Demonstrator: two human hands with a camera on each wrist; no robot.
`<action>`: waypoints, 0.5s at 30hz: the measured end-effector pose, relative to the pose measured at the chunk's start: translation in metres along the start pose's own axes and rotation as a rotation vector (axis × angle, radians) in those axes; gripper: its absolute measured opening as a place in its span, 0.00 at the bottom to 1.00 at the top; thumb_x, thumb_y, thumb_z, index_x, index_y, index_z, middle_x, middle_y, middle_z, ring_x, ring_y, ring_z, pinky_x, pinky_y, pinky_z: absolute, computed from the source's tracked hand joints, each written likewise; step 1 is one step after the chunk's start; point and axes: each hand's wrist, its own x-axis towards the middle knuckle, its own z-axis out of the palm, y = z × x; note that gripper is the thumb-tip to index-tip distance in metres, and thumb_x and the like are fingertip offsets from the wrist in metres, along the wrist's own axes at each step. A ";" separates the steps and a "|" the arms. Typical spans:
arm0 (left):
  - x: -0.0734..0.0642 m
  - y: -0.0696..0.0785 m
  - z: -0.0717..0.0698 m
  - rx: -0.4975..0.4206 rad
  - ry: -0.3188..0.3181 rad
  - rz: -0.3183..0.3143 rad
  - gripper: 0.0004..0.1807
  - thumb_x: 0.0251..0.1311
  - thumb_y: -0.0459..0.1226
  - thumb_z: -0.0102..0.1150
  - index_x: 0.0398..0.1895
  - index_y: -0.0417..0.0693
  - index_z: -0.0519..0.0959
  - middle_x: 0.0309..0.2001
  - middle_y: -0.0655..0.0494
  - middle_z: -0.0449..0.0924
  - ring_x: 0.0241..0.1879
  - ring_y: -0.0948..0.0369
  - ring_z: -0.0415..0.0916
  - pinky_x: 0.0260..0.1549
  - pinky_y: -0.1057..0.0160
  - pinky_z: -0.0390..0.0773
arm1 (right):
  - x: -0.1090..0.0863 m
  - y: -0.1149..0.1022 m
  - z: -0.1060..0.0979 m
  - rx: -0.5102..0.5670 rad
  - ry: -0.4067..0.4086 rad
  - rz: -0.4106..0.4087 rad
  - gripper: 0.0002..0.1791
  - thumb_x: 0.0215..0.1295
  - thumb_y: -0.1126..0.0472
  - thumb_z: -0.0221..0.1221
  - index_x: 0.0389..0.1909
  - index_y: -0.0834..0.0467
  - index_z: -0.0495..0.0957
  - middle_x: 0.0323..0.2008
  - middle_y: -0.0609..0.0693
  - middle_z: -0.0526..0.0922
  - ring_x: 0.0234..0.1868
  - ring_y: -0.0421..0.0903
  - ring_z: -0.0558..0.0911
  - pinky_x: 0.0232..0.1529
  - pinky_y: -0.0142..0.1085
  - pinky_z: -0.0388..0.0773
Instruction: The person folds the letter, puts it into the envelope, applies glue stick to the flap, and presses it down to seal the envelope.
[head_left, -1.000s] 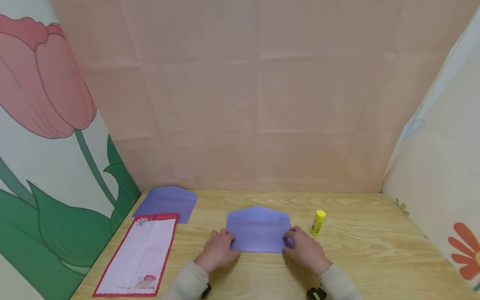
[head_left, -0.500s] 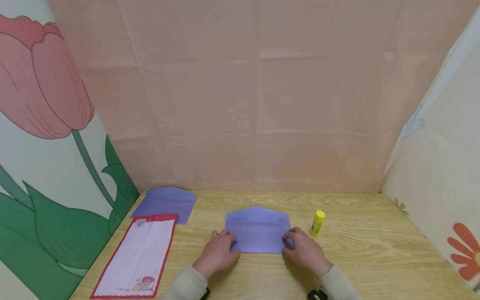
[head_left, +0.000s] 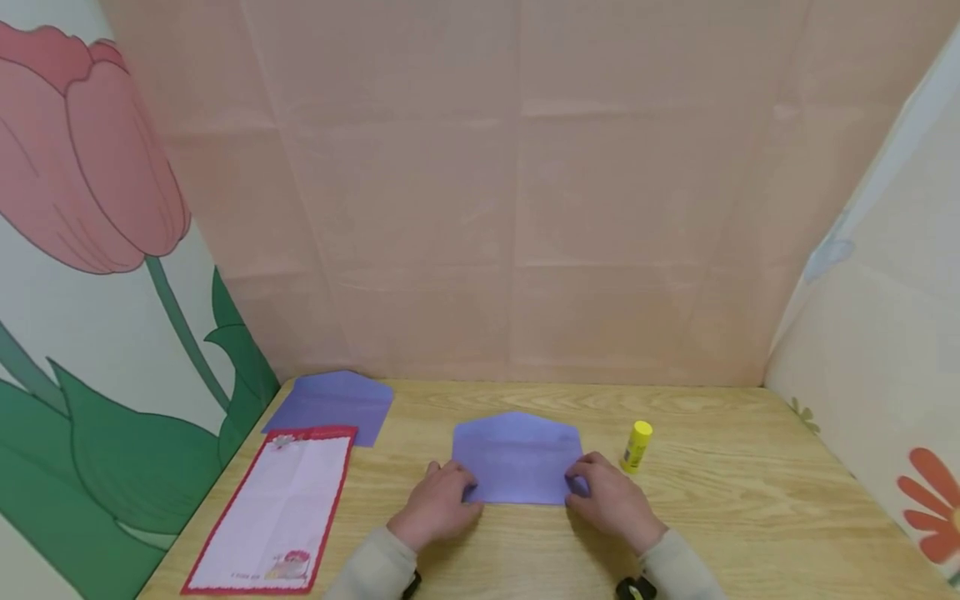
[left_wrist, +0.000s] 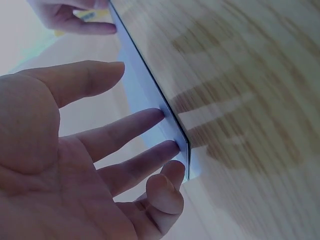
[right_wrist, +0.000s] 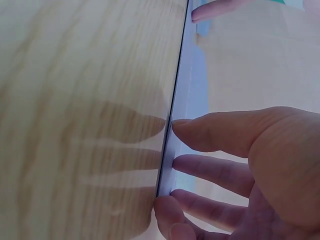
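A purple envelope (head_left: 517, 468) lies flat on the table at the middle of the head view, its pointed flap spread out on the far side. My left hand (head_left: 437, 507) touches its near left corner. In the left wrist view, fingertips (left_wrist: 156, 116) rest on the envelope's surface (left_wrist: 145, 80) while the thumb stays lifted off it. At the near right corner, my right hand (head_left: 613, 505) lays its fingertips (right_wrist: 181, 163) on the paper. Its thumb reaches down close to the near edge. Neither hand curls round the envelope.
Beyond my right hand a yellow glue stick (head_left: 636, 447) stands upright. On the left lies a red-bordered sheet of letter paper (head_left: 277, 508), its top overlapping a second purple envelope (head_left: 333, 402). A pinkish sheet (head_left: 510, 208) hangs behind the wooden table (head_left: 735, 500).
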 end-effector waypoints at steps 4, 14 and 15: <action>0.000 -0.002 -0.001 -0.039 0.011 0.015 0.19 0.57 0.43 0.67 0.48 0.40 0.84 0.48 0.49 0.79 0.45 0.52 0.71 0.45 0.55 0.76 | -0.002 0.000 -0.002 0.018 0.033 -0.011 0.17 0.50 0.60 0.72 0.42 0.58 0.85 0.48 0.56 0.80 0.48 0.55 0.82 0.49 0.53 0.80; 0.004 -0.011 -0.004 -0.397 0.058 0.149 0.08 0.60 0.32 0.62 0.41 0.38 0.82 0.34 0.55 0.83 0.33 0.64 0.78 0.36 0.65 0.78 | -0.006 0.008 -0.028 0.100 0.532 -0.047 0.20 0.52 0.69 0.68 0.49 0.62 0.80 0.44 0.61 0.76 0.19 0.41 0.67 0.17 0.33 0.65; 0.004 -0.010 -0.006 -0.412 0.062 0.154 0.08 0.59 0.32 0.61 0.40 0.38 0.82 0.33 0.56 0.83 0.32 0.65 0.76 0.35 0.66 0.78 | -0.006 0.011 -0.031 0.102 0.574 -0.035 0.22 0.53 0.69 0.68 0.51 0.63 0.78 0.45 0.63 0.75 0.18 0.41 0.66 0.16 0.32 0.64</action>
